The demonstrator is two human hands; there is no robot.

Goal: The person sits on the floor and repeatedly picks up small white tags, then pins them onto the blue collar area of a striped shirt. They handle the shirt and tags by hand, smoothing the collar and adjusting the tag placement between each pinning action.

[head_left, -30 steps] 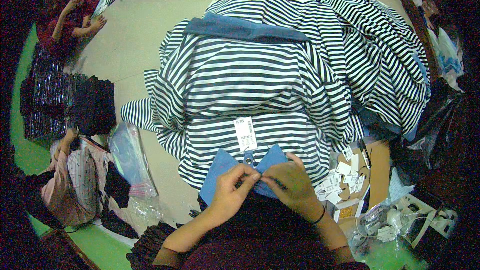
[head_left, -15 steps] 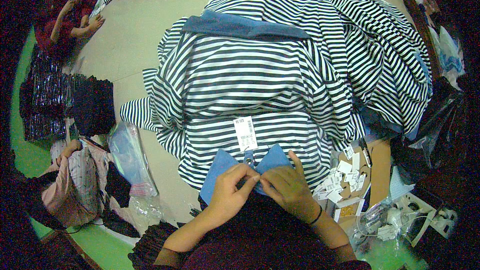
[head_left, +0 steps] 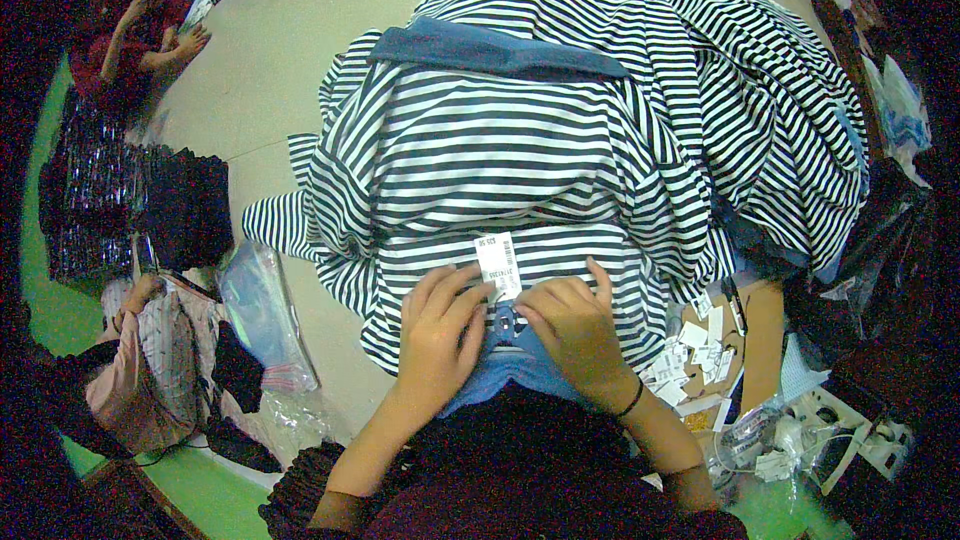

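Note:
A black-and-white striped shirt (head_left: 500, 140) lies in front of me with its blue denim collar (head_left: 520, 365) nearest my body. At the collar's front is a round metal-looking button (head_left: 506, 323), and a white hang tag (head_left: 497, 266) lies above it on the stripes. My left hand (head_left: 437, 335) is closed on the collar's left side, fingertips by the tag's lower corner. On the other side my right hand (head_left: 578, 340) grips the collar with bent fingers, thumb and forefinger close to the button. Both collar points are hidden beneath my hands.
More striped shirts with blue trim (head_left: 770, 110) are heaped at the right. Loose white tags (head_left: 690, 350) fill a cardboard box beside my right forearm. Dark packed garments (head_left: 180, 205) are stacked at left. One co-worker (head_left: 130, 380) sits lower left, another (head_left: 140, 40) upper left.
My hands have moved apart from their pinch at the collar's middle and lie on its two sides. The upturned collar points are now covered by them.

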